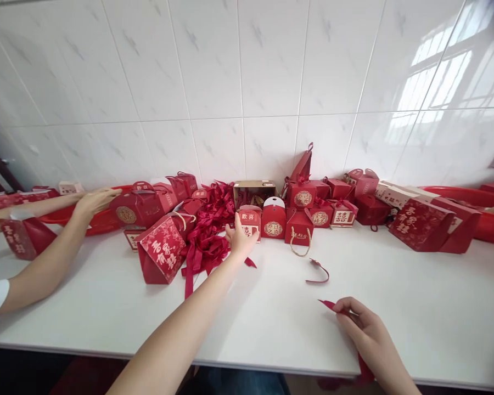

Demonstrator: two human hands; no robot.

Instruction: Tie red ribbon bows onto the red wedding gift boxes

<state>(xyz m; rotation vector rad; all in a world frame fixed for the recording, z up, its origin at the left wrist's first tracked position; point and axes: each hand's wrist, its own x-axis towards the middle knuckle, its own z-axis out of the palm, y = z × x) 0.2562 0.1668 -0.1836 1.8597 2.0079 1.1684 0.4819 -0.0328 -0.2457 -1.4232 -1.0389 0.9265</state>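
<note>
My left hand (242, 240) reaches to the middle of the row, its fingers at the left edge and its thumb at the lower right of a small red-and-white gift box (250, 215). The palm side is hidden. Near the front edge, my right hand (364, 329) pinches a dark red ribbon (328, 305); one end sticks out left, and more red hangs below the hand over the edge. Left of my left hand lies a tangled heap of red ribbons (208, 241). A short ribbon piece (319, 272) curls on the white table (280, 318).
Several red boxes stand along the tiled wall, among them one with a rope handle (299, 227). An open cardboard box (254, 189) is behind them. Larger boxes (422, 224) stand right, beside a red basin (492, 225). At left, another person's hand (94, 200) reaches over a second basin (101, 222).
</note>
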